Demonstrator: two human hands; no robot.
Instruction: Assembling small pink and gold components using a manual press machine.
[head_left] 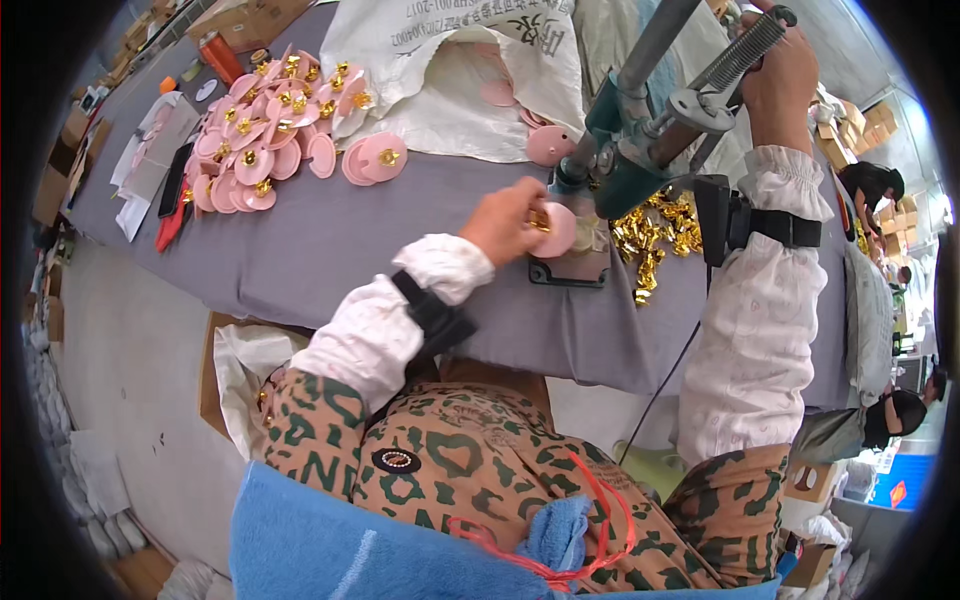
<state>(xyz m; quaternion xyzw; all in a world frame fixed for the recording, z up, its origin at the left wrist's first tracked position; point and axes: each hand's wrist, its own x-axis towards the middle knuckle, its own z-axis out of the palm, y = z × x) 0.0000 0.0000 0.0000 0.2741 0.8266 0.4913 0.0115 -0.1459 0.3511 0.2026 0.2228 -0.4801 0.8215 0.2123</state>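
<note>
My left hand (505, 222) pinches a round pink disc (562, 232) with a gold foil piece on it, at the foot of a green hand press (626, 165). The disc is beside the press's dark base (568, 274). Up at the press's right side, my right hand (782, 85) is closed round its lever, partly hidden behind a coil spring (742, 55). Shiny gold foil pieces (655, 235) lie heaped just right of the press. Another pink disc (549, 146) lies behind it, at the mouth of a white woven sack (450, 85).
A large pile of pink discs with gold pieces (270, 130) covers the table's (400, 250) far left, with a few discs (375, 160) apart. Beyond are a phone (175, 180), red-handled tool (172, 228) and orange cylinder (220, 58). A cable (663, 385) hangs near my right arm.
</note>
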